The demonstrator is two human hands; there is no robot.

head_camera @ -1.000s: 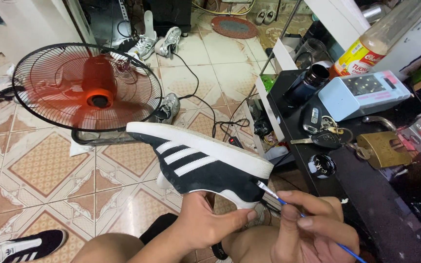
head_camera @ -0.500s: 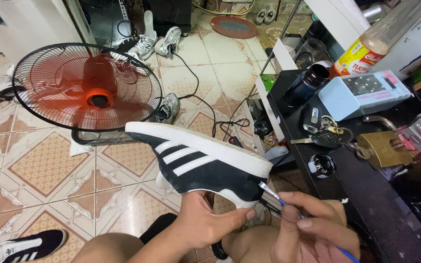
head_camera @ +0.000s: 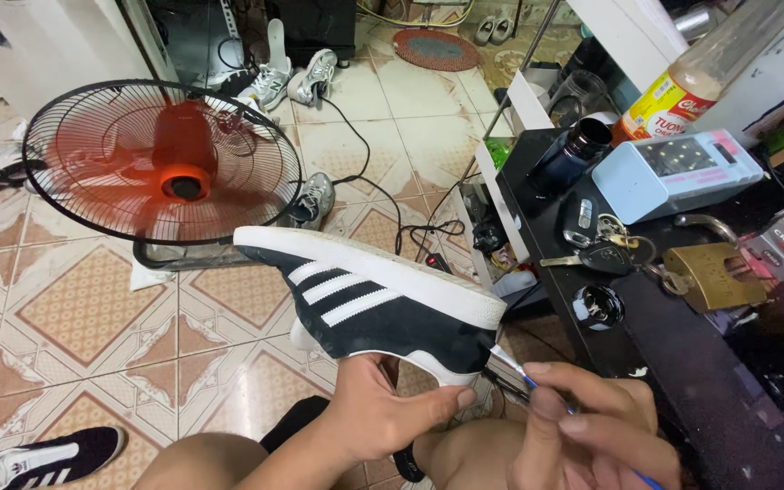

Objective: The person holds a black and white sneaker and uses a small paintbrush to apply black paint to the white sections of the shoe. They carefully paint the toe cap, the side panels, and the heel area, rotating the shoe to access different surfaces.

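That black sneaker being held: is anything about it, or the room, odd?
The sneaker is held upside down, white sole up, in the left hand, while the right hand touches a thin brush to its edge. Several loose shoes lie scattered on the floor.

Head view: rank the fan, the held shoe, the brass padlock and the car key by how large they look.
1. Fan and shoe: alike in spread; the shoe is much nearer the camera, so I leave them unranked.
2. Padlock.
3. Car key, slightly smaller than the padlock.
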